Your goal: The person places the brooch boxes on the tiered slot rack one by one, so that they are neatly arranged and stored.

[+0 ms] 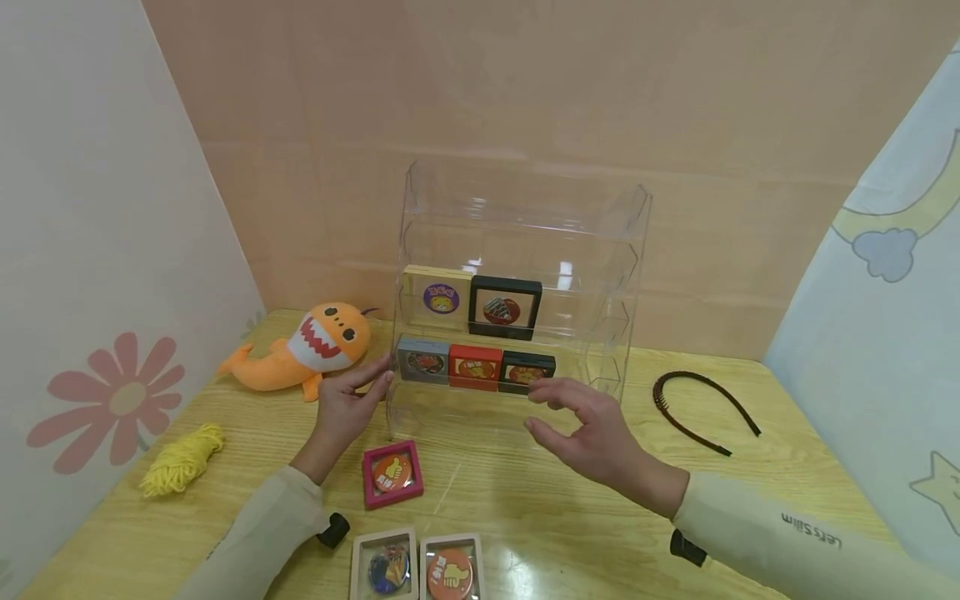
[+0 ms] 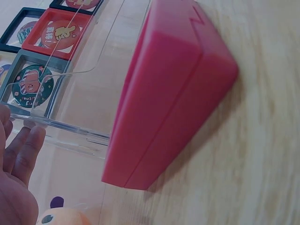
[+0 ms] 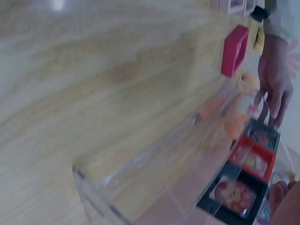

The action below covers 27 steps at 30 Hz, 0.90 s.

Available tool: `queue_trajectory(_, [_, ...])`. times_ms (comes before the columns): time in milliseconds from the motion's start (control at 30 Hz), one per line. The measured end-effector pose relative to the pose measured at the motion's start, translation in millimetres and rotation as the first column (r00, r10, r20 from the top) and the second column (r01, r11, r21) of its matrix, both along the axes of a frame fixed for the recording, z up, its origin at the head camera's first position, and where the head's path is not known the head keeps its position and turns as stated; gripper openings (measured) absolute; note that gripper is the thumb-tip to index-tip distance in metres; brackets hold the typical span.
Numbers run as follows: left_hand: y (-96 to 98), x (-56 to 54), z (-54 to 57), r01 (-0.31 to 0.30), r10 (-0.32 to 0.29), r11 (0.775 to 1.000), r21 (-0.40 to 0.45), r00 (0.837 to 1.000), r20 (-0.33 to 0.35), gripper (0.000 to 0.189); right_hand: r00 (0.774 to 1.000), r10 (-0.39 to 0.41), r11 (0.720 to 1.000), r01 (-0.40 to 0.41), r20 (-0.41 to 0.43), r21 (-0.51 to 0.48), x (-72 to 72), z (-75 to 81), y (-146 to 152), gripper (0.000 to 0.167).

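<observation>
A clear plastic tiered display rack (image 1: 517, 408) stands on the table. My left hand (image 1: 348, 406) holds its left side edge between thumb and fingers. On the lower tier sit a grey framed box (image 1: 401, 367), a red one (image 1: 476, 385) and a black one (image 1: 517, 386), side by side. My right hand (image 1: 592, 429) is in front of the rack, fingers loosely bent and thumb apart, fingertips right at the black box's right corner. One tier up are a cream framed box (image 1: 416, 312) and a larger black one (image 1: 504, 332). Each box has a round badge inside.
A pink framed box (image 2: 164, 93) stands on the table in front of the rack; two beige ones (image 1: 418, 575) lie nearer me. An orange plush shark (image 1: 273, 367) and yellow yarn (image 1: 180, 462) are at left. A brown headband (image 1: 708, 379) lies at right.
</observation>
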<state>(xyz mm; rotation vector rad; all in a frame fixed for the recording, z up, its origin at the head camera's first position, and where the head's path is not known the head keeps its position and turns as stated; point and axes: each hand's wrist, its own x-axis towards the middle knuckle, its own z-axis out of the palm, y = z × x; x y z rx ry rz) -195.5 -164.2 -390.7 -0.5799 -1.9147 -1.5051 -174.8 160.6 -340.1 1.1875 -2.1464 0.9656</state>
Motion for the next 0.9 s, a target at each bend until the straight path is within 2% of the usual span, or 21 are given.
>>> queue_trajectory(300, [0.5, -0.2, -0.9, -0.013, 0.013, 1.000, -0.005, 1.000, -0.001, 0.025, 0.984, 0.145, 0.986, -0.153, 0.103, 0.067, 28.2, -12.0, -16.2, 0.035])
queue_trajectory(467, [0.0, 0.4, 0.1, -0.012, 0.012, 1.000, -0.011, 1.000, -0.009, 0.026, 0.968, 0.136, 0.968, -0.175, 0.209, 0.181, 38.8, -19.4, -19.0, 0.044])
queue_trajectory(667, [-0.4, 0.4, 0.7, 0.005, -0.005, 1.000, -0.004, 1.000, 0.000, 0.026, 0.944, 0.074, 0.912, -0.195, 0.321, 0.361, 50.0, -27.5, -24.9, 0.059])
queue_trajectory(900, [-0.3, 0.1, -0.4, 0.016, -0.016, 1.000, 0.012, 1.000, 0.004, 0.026, 0.901, 0.052, 0.838, -0.274, 0.430, 0.473, 57.6, -37.2, -32.0, 0.075])
